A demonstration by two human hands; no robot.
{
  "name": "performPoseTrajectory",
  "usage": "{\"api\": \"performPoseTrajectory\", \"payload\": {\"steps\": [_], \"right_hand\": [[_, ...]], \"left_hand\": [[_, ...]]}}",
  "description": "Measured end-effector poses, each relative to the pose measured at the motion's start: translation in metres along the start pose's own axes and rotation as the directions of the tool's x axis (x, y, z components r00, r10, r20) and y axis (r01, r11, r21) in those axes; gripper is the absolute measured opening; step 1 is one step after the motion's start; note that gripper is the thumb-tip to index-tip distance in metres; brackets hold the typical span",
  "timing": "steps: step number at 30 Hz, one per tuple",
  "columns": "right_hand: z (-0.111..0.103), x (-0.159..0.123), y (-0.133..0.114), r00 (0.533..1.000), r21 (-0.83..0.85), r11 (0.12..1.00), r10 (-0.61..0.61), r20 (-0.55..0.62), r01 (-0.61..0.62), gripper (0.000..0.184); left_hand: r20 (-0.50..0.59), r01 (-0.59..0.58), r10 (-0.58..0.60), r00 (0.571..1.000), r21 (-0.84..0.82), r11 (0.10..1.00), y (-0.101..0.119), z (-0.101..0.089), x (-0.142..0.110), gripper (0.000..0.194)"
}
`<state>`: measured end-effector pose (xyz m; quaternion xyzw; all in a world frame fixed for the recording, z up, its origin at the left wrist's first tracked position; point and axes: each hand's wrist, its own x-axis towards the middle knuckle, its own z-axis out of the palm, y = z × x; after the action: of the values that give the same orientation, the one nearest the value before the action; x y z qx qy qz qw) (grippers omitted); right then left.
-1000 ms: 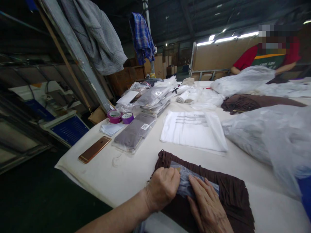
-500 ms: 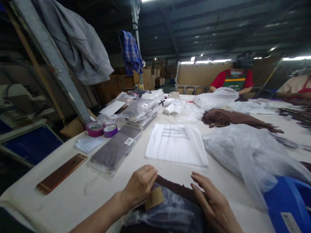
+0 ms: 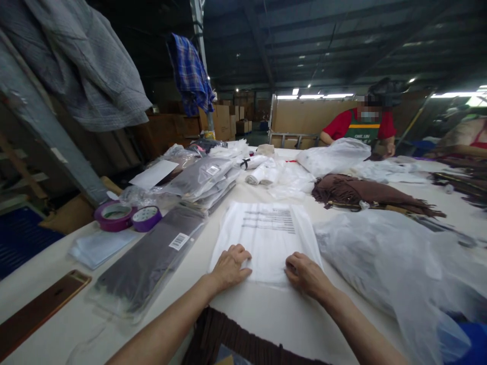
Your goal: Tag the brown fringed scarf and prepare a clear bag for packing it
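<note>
A stack of clear-white printed plastic bags (image 3: 262,248) lies flat on the table before me. My left hand (image 3: 231,266) rests on its near left part, fingers bent with a gap between them and the thumb. At the near right part, my right hand (image 3: 306,274) has its fingers curled together on the plastic. Closer to me lies a dark brown fringed textile (image 3: 243,337), partly out of view at the bottom. A corner of a brown tag (image 3: 225,360) shows on it.
Left on the table (image 3: 182,299) are a phone (image 3: 41,309), a bagged grey item (image 3: 148,258) with a barcode and purple tape rolls (image 3: 114,215). Crumpled plastic (image 3: 388,258) lies right, a brown scarf (image 3: 365,192) behind. A co-worker (image 3: 359,126) stands across.
Both hands have left the brown textile and moved forward onto the plastic bags. The view has shifted, so the textile sits lower and the phone farther left.
</note>
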<state>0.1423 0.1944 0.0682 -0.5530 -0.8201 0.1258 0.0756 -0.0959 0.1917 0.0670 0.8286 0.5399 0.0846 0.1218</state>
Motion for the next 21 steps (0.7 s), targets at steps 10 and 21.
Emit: {"api": "performPoseTrajectory", "payload": {"steps": [10, 21], "right_hand": [[0.005, 0.018, 0.013, 0.996, -0.053, 0.998, -0.040, 0.085, 0.045, 0.009], [0.000, 0.023, 0.011, 0.990, -0.059, 0.998, -0.021, 0.137, 0.029, 0.011]], "left_hand": [[-0.014, -0.138, 0.138, 0.990, 0.004, 0.990, 0.016, 0.006, 0.001, 0.032], [0.063, -0.279, 0.276, 0.959, 0.045, 0.959, 0.058, 0.016, 0.030, 0.020]]}}
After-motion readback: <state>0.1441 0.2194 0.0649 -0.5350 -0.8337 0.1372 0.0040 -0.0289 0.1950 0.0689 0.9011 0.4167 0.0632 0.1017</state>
